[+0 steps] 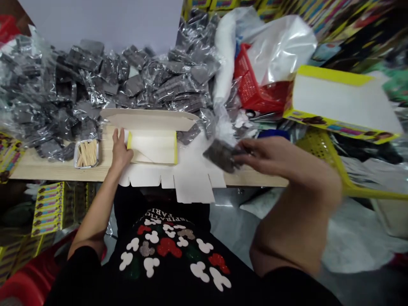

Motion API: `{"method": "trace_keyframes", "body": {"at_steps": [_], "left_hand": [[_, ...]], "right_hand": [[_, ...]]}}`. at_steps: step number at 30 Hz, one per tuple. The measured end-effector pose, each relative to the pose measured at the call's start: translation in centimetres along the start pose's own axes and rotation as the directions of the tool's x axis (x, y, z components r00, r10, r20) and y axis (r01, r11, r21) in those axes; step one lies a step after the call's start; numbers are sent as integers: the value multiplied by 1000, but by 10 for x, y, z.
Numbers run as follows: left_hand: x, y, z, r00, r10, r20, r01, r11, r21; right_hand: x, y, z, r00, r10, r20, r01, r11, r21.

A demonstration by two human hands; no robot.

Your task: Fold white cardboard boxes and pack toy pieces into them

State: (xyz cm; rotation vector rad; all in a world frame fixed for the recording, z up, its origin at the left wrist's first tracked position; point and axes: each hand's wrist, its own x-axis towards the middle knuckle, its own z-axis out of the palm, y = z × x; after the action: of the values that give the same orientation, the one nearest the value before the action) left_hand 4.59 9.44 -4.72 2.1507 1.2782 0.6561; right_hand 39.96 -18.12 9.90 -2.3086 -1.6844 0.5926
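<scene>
My left hand (121,151) is at the left end of a small open box (153,146) with yellow edges, two fingers raised and the rest against its side. White cardboard flaps (193,176) spread out under and beside the box, over the table's front edge. To the right of the box, my right hand (258,155) pinches a dark packet in clear wrap (221,156), a little blurred. Behind the box lies a wide heap of similar dark wrapped packets (134,83).
A small tray of wooden sticks (86,154) sits left of the box on the wooden table (47,169). At right are a red basket (250,85), a large open yellow-edged box (344,100) and a yellow basket (339,170). Printed yellow boxes (49,208) stand lower left.
</scene>
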Motion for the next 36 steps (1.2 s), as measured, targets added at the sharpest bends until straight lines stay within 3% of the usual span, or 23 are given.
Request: {"method": "trace_keyframes", "body": {"at_steps": [2, 3, 5, 8, 10, 12, 14, 16, 17, 18, 19, 21, 23, 26, 29, 31, 34, 36], "left_hand": [[1, -6, 6, 1000, -11, -1, 11, 1000, -23], [1, -7, 8, 1000, -10, 4, 10, 999, -31], [1, -6, 8, 1000, -4, 21, 5, 999, -44], [-2, 1, 0, 996, -60, 67, 68, 991, -113], [-8, 8, -9, 980, -161, 118, 184, 959, -217], [-18, 15, -21, 961, -252, 113, 274, 919, -284], [-31, 24, -32, 970, -240, -28, 228, 948, -224], [-46, 35, -39, 988, -39, -147, 35, 999, -33], [-52, 41, -40, 987, 112, -111, -105, 992, 71], [-57, 47, -39, 965, 261, -4, -257, 955, 147], [-60, 53, -37, 915, 376, 145, -399, 897, 188], [-61, 62, -28, 780, 462, 422, -580, 787, 210], [-55, 67, -18, 705, 417, 574, -633, 735, 243], [-42, 66, -11, 678, 331, 656, -628, 725, 284], [-32, 58, -12, 699, 388, 601, -621, 746, 240], [-28, 47, -12, 711, 482, 512, -634, 755, 170], [-25, 29, -12, 673, 549, 496, -687, 713, 143], [-25, 22, -12, 656, 537, 530, -712, 673, 200]], "right_hand": [[-19, -8, 5, 980, -169, 102, 138, 956, 257], [-18, -19, 13, 972, -203, 121, 144, 914, 379], [0, -52, 39, 976, -173, 130, 69, 818, 571], [51, -107, 89, 992, -28, 120, -72, 654, 753], [82, -135, 115, 988, 56, 143, -141, 697, 703], [101, -148, 129, 990, 23, 137, -93, 847, 523], [112, -151, 132, 994, -69, 90, 40, 956, 292], [118, -146, 129, 993, -119, 28, 113, 983, 147], [120, -143, 126, 992, -122, 11, 120, 986, 114], [123, -140, 122, 992, -123, 2, 122, 988, 97], [124, -137, 118, 992, -126, -3, 126, 989, 82], [124, -130, 108, 992, -128, -15, 129, 990, 48], [118, -122, 99, 991, -124, -41, 124, 992, 16], [98, -111, 95, 981, -179, -80, 175, 983, -47], [76, -108, 113, 931, -364, 20, 363, 920, -152], [67, -109, 131, 914, -403, 48, 404, 897, -176], [59, -105, 144, 921, -374, -111, 368, 927, -73], [51, -93, 135, 908, -364, -208, 382, 922, 53]]}}
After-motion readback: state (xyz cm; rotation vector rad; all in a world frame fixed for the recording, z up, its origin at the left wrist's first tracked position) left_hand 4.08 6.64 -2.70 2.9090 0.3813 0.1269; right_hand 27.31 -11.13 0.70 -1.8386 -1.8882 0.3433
